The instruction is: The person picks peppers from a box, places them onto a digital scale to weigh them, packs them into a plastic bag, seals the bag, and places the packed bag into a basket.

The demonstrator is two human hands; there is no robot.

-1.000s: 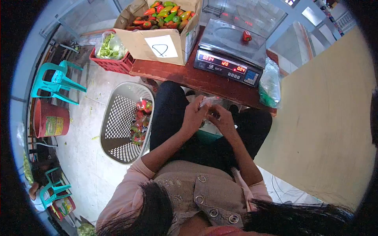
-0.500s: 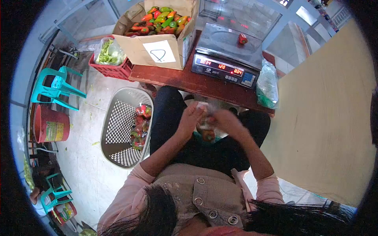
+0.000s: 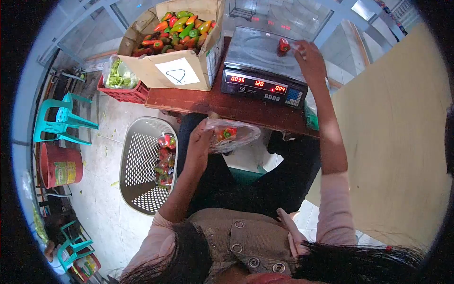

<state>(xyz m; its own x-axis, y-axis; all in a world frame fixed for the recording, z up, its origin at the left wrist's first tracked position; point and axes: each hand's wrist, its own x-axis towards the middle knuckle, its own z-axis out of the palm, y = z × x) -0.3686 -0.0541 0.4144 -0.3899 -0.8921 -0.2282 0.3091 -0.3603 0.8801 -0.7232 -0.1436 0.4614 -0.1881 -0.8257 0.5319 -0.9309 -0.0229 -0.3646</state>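
Observation:
My left hand [image 3: 199, 142] grips the edge of a clear plastic bag [image 3: 246, 135] above my lap. Inside the bag lies a red-orange bell pepper [image 3: 226, 134] with a green stem. My right hand [image 3: 307, 56] is over the right edge of the weighing scale [image 3: 253, 49], fingers apart and holding nothing. Just left of its fingertips, a small red pepper [image 3: 283, 45] rests on the scale's plate. The red display [image 3: 257, 84] reads 0.035, 1.20 and 0.04.
A cardboard box [image 3: 177, 73] full of peppers stands on the red-brown bench [image 3: 189, 102]. On the floor to my left is a laundry-type basket [image 3: 137, 165] with bagged peppers. Behind it are a red crate [image 3: 125, 93], a teal chair [image 3: 64, 118] and a red bucket [image 3: 59, 165].
My right hand has left the bag and reached up to the scale beside the red pepper. My left hand has moved left, still holding the bag. The first reading rose from 0.034 to 0.035.

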